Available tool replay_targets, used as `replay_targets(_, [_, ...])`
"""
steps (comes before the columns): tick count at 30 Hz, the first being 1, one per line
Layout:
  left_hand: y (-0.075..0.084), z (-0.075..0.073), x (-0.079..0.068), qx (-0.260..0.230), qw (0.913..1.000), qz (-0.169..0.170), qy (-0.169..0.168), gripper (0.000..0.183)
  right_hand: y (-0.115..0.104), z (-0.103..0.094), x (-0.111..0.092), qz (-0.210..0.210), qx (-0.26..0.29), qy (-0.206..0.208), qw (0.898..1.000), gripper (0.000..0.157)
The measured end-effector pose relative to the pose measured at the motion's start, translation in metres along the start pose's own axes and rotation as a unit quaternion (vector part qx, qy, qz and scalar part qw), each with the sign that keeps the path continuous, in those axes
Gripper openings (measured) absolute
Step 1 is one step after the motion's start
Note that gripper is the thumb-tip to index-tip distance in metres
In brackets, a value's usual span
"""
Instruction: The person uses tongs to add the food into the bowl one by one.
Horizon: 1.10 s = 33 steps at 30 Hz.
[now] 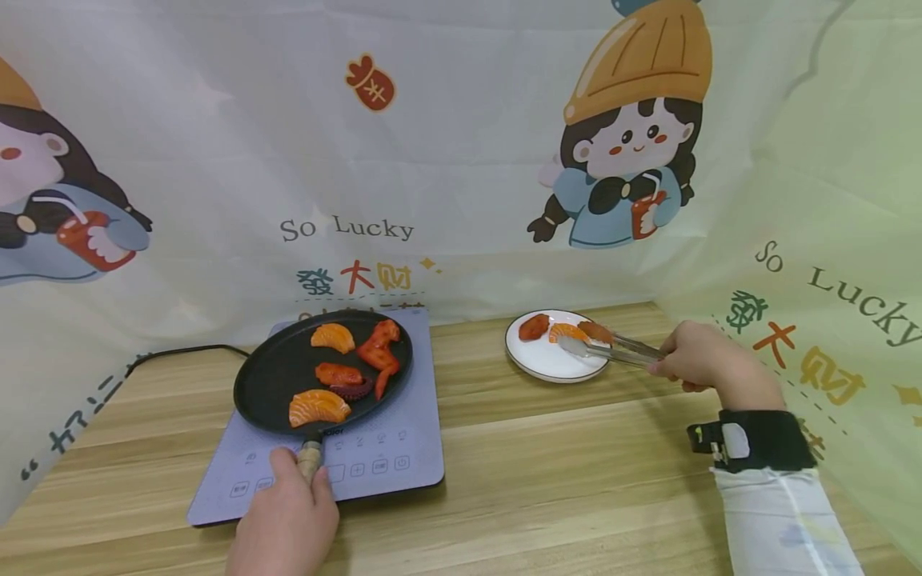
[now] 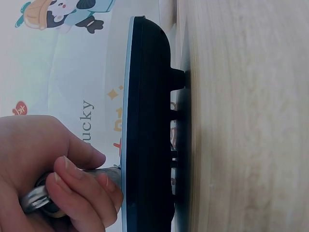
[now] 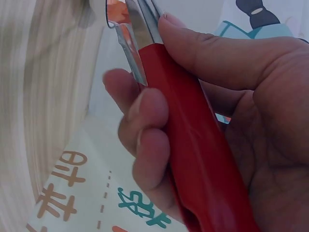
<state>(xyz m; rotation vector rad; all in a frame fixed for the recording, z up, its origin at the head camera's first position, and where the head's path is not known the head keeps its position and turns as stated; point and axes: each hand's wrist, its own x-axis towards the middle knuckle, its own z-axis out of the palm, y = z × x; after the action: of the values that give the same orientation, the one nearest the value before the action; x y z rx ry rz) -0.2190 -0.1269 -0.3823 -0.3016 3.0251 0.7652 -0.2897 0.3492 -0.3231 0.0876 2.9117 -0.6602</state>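
Observation:
My left hand point(image 1: 286, 516) grips the wooden handle point(image 1: 310, 458) of a black frying pan point(image 1: 277, 384). In the pan lie two orange salmon slices point(image 1: 319, 407), a red chicken wing point(image 1: 379, 356), a smaller red piece point(image 1: 338, 374) and a dark tentacle-like piece point(image 1: 353, 390). My right hand point(image 1: 695, 358) holds metal tongs point(image 1: 627, 352), whose red handle point(image 3: 188, 130) shows in the right wrist view. The tongs' tips are over a white plate point(image 1: 547, 370), at a salmon slice point(image 1: 565, 330). A reddish piece point(image 1: 534, 327) and a browner one point(image 1: 595, 331) flank that slice. Whether the tips pinch it, I cannot tell.
Under the pan is a pale induction cooktop point(image 1: 403, 480) with touch buttons; its black cord point(image 1: 187, 349) runs left. A wooden table point(image 1: 519, 488) carries everything. Printed cloth point(image 1: 461, 160) hangs behind and along both sides. A black strap point(image 1: 763, 442) wraps my right wrist.

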Motion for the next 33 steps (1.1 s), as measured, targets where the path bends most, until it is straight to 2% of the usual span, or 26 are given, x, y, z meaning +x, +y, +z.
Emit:
replay_targets(8, [0.0004, 0.0003, -0.0004, 0.0, 1.0, -0.002, -0.002, 0.04, 0.0034, 0.009, 0.0036, 0.005, 0.04, -0.011, 0.999, 0.019])
replay_targets(19, [0.0012, 0.0, 0.0005, 0.004, 0.9999, -0.012, -0.011, 0.04, 0.0013, 0.0103, 0.0047, 0.013, 0.079, -0.016, 0.997, 0.017])
replay_targets(33, [0.0004, 0.0003, 0.0014, 0.005, 0.9999, -0.01, -0.01, 0.041, -0.0008, 0.007, 0.0049, 0.0, 0.049, -0.002, 0.999, 0.019])
